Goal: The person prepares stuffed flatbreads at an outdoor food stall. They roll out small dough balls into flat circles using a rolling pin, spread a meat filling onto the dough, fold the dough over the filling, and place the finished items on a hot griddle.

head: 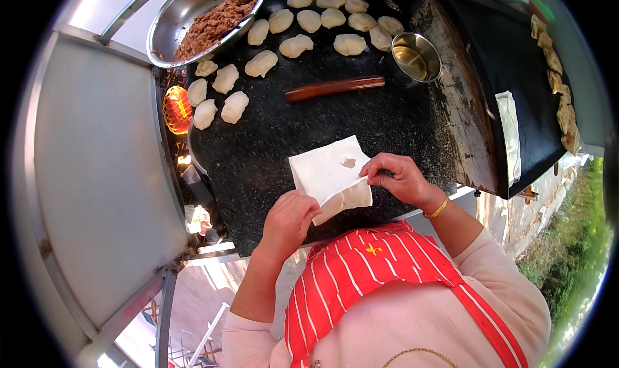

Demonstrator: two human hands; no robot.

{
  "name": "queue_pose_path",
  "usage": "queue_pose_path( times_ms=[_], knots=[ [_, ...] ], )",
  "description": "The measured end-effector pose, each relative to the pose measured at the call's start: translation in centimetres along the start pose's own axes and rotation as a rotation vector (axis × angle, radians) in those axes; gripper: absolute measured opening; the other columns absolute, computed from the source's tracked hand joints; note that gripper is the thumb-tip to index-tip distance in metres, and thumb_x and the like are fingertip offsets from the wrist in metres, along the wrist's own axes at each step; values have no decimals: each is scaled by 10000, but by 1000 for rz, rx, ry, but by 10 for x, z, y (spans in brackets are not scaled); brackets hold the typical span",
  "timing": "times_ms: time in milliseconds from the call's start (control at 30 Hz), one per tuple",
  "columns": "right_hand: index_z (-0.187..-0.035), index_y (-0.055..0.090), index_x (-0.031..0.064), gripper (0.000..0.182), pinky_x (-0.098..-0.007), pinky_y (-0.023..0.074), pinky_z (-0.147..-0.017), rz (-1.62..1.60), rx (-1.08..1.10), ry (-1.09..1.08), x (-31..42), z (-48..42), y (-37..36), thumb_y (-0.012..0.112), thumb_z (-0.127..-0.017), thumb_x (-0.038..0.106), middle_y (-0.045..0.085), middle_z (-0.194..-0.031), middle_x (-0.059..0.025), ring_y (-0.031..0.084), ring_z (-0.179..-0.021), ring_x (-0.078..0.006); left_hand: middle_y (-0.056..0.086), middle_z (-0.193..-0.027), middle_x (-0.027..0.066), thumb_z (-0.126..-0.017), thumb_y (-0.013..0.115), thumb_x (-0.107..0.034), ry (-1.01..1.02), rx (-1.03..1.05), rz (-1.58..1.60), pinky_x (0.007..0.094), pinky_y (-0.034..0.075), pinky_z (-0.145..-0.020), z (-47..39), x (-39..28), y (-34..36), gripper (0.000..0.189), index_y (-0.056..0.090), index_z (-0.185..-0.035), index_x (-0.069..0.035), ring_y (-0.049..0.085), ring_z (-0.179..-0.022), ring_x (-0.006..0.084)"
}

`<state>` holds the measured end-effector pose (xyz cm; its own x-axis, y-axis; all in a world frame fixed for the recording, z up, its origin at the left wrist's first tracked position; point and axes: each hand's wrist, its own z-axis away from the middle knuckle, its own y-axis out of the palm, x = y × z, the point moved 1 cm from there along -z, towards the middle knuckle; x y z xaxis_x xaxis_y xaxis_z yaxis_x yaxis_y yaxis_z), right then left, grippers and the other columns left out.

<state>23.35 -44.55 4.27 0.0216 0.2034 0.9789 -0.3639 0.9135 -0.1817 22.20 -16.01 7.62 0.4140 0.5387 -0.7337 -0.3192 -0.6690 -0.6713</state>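
Note:
A thin white dough sheet (321, 167) lies on the black stone worktop (271, 126), its near part folded over toward the middle. My left hand (292, 217) pinches the left corner of the folded edge. At the other end of that edge, the fingertips of my right hand (397, 178) grip the dough. A small brownish spot, perhaps a hole or a smear, shows near the sheet's right side. Beyond the sheet lies a reddish-brown wooden rolling pin (334, 88), touched by neither hand.
Several dough pieces (309, 21) spread across the back and left. A steel bowl of minced filling (217, 29) stands back left; a metal cup of yellowish liquid (416, 58) sits right. Beyond a raised edge, a black griddle (532, 92) carries a white dough strip (508, 136) and browned pieces (567, 112).

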Motion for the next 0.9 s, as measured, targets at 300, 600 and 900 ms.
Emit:
queue_pose_path(
  times_ms=[300, 600, 900],
  knots=[
    [-866, 632, 83, 126, -397, 508, -959, 382, 20, -250, -56, 39, 38, 730, -790, 60, 689, -996, -51, 663, -1025, -271, 689, -1035, 83, -820, 683, -100, 147, 225, -260, 454, 457, -1050, 45, 21, 51, 152, 639, -963, -76, 656, -1049, 275],
    [-977, 716, 129, 194, -423, 501, -1016, 791, 27, -472, -53, 68, 47, 695, -790, 83, 712, -1182, -51, 643, -1159, -251, 658, -1304, 98, -855, 668, -134, 207, 209, -492, 494, 332, -1162, 88, 9, 58, 291, 685, -1145, -116, 589, -1279, 239],
    [-1312, 597, 147, 552, -475, 381, -1080, 1096, -423, -262, -53, -56, 25, 770, -793, 221, 581, -1386, -39, 484, -1312, -267, 688, -927, 39, -872, 710, -258, -512, -185, -292, 461, 439, -819, 44, 45, 65, 160, 649, -935, -125, 655, -934, 264]
  ],
)
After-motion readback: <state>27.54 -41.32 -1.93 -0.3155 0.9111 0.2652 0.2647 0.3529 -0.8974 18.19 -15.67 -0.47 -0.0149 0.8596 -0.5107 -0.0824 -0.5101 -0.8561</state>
